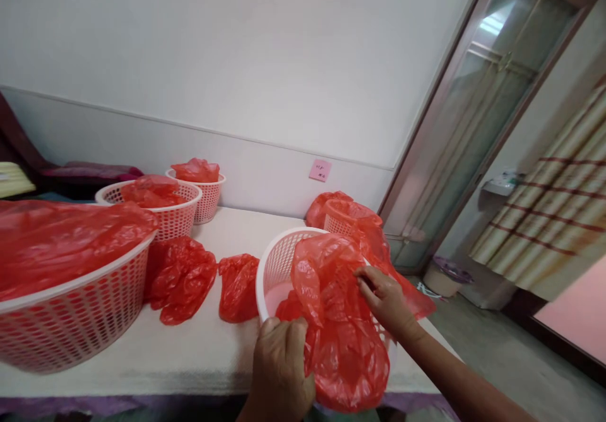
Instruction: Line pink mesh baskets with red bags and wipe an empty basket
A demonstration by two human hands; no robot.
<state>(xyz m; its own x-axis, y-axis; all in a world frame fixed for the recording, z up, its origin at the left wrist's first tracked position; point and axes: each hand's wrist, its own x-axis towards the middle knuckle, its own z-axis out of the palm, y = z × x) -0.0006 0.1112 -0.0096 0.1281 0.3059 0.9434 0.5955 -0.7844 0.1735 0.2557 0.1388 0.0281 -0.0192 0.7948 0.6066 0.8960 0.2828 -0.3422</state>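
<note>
A red plastic bag [348,346] lies partly inside a white perforated basket [279,258] and hangs over its near rim. My left hand [281,359] is closed at the basket's near left rim, with red plastic against its fingers; whether it also grips the rim is hidden. Pinched between the fingers of my right hand [383,293] is the bag's upper right part, over the basket's right side. The bag covers much of the basket's right half. Behind it, another basket [338,223] is wrapped in red plastic that spreads toward the table's right edge.
Crumpled red bags [182,280] lie on the white-covered table [189,352]. To the left stand a large basket [80,321] and two smaller ones, all holding red plastic. A pink note [320,169] is on the wall. A bin [447,277] stands on the floor at right.
</note>
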